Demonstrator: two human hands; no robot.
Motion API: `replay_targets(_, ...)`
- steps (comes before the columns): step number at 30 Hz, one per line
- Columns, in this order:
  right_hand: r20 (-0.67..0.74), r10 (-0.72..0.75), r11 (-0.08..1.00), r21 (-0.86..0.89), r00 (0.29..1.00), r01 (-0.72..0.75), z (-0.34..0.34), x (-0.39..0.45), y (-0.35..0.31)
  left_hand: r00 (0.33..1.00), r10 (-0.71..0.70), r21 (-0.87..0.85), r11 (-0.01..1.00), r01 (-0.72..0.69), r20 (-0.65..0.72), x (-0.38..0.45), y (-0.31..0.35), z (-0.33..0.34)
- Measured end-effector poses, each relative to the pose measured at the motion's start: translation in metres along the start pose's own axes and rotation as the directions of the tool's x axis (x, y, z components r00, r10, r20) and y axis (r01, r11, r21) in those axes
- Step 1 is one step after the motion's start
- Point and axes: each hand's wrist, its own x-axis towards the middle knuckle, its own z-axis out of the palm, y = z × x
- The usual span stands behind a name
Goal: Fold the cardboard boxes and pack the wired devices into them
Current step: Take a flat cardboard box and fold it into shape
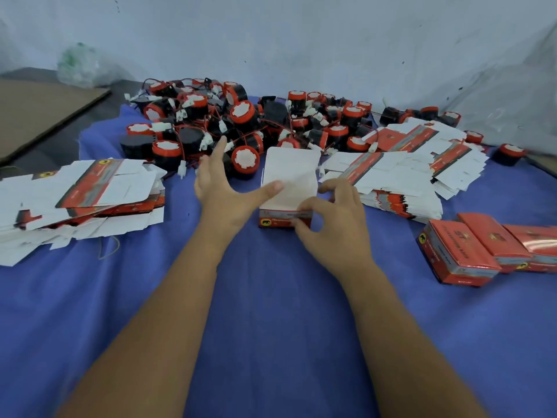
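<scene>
A half-folded red and white cardboard box (289,179) stands on the blue cloth (271,297) in the middle, its white lid flap raised. My right hand (331,224) pinches the box's near right corner with thumb and fingers. My left hand (223,188) is spread, its thumb touching the white flap and its fingers stretched toward the pile of black and red wired devices (241,128) behind. Flat unfolded boxes lie in a stack at the left (81,194) and another at the right (401,170).
Three closed red boxes (482,248) lie at the right edge. A brown cardboard sheet (36,113) and a clear plastic bag (81,64) sit at the far left. A pale sheet wall rises behind the pile.
</scene>
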Motion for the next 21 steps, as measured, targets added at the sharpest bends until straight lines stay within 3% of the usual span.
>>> replay_targets(4,-0.024,0.004,1.0,-0.009,1.0,-0.004,0.0,0.002,-0.001,0.993,-0.116,-0.326,0.94,0.098,-0.037,0.021,0.0,-0.007)
replay_targets(5,-0.037,0.008,1.0,-0.013,0.999,-0.008,0.001,0.002,-0.001,0.988,-0.136,-0.334,0.937,0.106,-0.067,0.028,-0.002,-0.006)
replay_targets(9,-0.059,0.045,0.998,-0.044,0.997,-0.048,0.002,0.003,0.001,0.995,-0.095,0.072,0.993,0.093,0.016,0.038,-0.015,-0.001)
replay_targets(12,-0.056,0.041,0.999,-0.025,0.998,-0.043,0.002,0.004,0.001,1.0,0.006,0.173,0.985,-0.001,-0.03,0.033,-0.026,0.004)
replay_targets(18,-0.095,0.057,0.997,-0.052,0.994,-0.062,0.004,0.004,0.003,1.0,0.018,0.145,0.989,-0.014,-0.024,0.032,-0.029,0.006)
replay_targets(21,-0.131,0.11,0.989,-0.083,0.985,-0.122,0.004,0.005,0.005,0.995,0.037,-0.008,0.999,-0.038,-0.096,0.029,-0.028,0.005)
